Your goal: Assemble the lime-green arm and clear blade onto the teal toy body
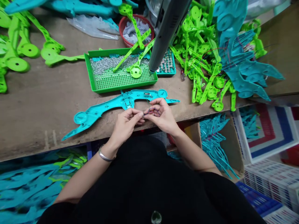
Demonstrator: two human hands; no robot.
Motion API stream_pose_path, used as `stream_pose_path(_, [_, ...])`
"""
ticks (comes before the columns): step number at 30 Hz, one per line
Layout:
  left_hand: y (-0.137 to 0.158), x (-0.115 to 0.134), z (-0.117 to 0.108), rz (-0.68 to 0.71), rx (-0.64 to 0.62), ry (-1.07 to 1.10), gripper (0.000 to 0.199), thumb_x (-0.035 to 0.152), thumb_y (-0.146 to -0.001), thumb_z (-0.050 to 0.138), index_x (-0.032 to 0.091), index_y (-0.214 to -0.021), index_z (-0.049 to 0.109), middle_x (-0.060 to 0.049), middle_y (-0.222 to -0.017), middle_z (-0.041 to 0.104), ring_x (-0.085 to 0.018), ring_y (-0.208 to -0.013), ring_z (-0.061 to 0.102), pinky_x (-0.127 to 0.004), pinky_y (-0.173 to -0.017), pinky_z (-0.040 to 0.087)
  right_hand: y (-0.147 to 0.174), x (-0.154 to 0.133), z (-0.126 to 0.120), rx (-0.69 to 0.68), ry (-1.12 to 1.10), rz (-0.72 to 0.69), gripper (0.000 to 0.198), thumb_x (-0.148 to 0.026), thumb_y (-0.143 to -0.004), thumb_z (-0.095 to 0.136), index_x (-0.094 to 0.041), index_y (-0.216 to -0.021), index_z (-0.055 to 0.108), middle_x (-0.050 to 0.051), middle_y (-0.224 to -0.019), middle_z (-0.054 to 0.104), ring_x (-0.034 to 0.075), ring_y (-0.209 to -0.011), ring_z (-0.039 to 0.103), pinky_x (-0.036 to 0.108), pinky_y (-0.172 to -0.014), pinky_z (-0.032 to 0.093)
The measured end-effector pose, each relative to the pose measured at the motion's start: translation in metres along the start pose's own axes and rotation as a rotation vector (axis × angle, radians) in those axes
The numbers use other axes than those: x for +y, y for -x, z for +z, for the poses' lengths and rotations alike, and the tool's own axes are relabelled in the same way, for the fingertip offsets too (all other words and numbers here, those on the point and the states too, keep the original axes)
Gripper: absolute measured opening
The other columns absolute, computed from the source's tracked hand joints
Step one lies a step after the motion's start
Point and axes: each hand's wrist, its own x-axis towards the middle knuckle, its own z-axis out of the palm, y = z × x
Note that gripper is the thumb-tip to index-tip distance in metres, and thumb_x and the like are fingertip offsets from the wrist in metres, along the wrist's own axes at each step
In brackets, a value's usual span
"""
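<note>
Both hands meet at the near edge of the wooden workbench [46, 102], just in front of the long teal plastic shell [121, 104]: the left hand [125, 124] and right hand [161, 116] each pinch the thin red and blue wires [151, 111] trailing from that shell. The wires look light, limp and easily snapped, best taken near their ends. The shell seems stiff but light, easiest held at its wide middle.

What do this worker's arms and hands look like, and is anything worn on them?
Both forearms are bare, with no gloves or sleeves reaching the wrists. The left hand has a slim silver bangle around its wrist. The right hand shows no ring, watch or band. Higher up, the arms meet a black garment covering the body.
</note>
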Motion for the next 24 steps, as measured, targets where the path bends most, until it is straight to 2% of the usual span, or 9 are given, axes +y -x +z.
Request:
stream_pose_path(3, [0.001, 0.0, -0.002, 0.151, 0.02, -0.173, 0.032, 0.046, -0.086, 0.07, 0.018, -0.1, 0.068, -0.004, -0.088, 0.074, -0.016, -0.078, 0.071, -0.027, -0.074, 0.058, -0.002, 0.0, 0.0, 0.018, -0.01, -0.001, 0.055, -0.038, -0.065, 0.086, -0.027, -0.098, 0.043, -0.005, -0.081, 0.069, 0.012, -0.073, 0.07, 0.029, -0.074, 0.057])
stream_pose_path(5, [0.001, 0.0, -0.004, 0.244, 0.028, -0.307, 0.027, 0.042, -0.087, 0.069, 0.019, -0.1, 0.068, -0.003, -0.093, 0.074, -0.015, -0.081, 0.071, -0.026, -0.075, 0.056, -0.003, 0.001, -0.001, 0.014, -0.017, -0.001, 0.056, -0.036, -0.064, 0.086, -0.027, -0.099, 0.043, -0.005, -0.081, 0.069, 0.012, -0.072, 0.069, 0.028, -0.074, 0.057])
stream_pose_path(10, [-0.002, -0.001, -0.007, 0.351, 0.034, -0.467, 0.019, 0.036, -0.088, 0.068, 0.018, -0.095, 0.07, -0.002, -0.088, 0.074, -0.014, -0.077, 0.069, -0.024, -0.07, 0.053, -0.006, -0.001, -0.005, -0.022, -0.032, 0.016, 0.055, -0.03, -0.065, 0.084, -0.026, -0.1, 0.043, -0.004, -0.082, 0.07, 0.011, -0.075, 0.069, 0.026, -0.074, 0.055])
stream_pose_path(15, [-0.006, -0.001, -0.005, 0.332, -0.017, -0.368, 0.017, 0.035, -0.088, 0.068, 0.019, -0.093, 0.067, -0.001, -0.081, 0.073, -0.014, -0.075, 0.071, -0.024, -0.069, 0.055, 0.001, -0.002, -0.012, -0.074, -0.117, 0.095, 0.058, -0.031, -0.063, 0.087, -0.024, -0.103, 0.044, -0.004, -0.085, 0.07, 0.01, -0.074, 0.069, 0.027, -0.074, 0.057])
stream_pose_path(19, [-0.011, 0.007, -0.004, 0.257, -0.002, -0.214, 0.018, 0.031, -0.082, 0.072, 0.017, -0.088, 0.063, -0.001, -0.075, 0.071, -0.014, -0.068, 0.072, -0.023, -0.063, 0.056, 0.024, 0.001, -0.024, -0.148, -0.142, 0.252, 0.06, -0.035, -0.067, 0.087, -0.023, -0.109, 0.047, -0.002, -0.087, 0.072, 0.014, -0.078, 0.072, 0.03, -0.074, 0.058])
stream_pose_path(24, [-0.017, 0.02, -0.006, 0.269, 0.026, -0.2, 0.016, 0.029, -0.081, 0.072, 0.017, -0.086, 0.062, 0.001, -0.071, 0.069, -0.012, -0.063, 0.069, -0.022, -0.062, 0.056, 0.056, 0.004, -0.049, -0.342, -0.008, 0.382, 0.044, -0.033, -0.076, 0.083, -0.015, -0.108, 0.059, 0.003, -0.081, 0.076, 0.012, -0.079, 0.073, 0.025, -0.079, 0.054])
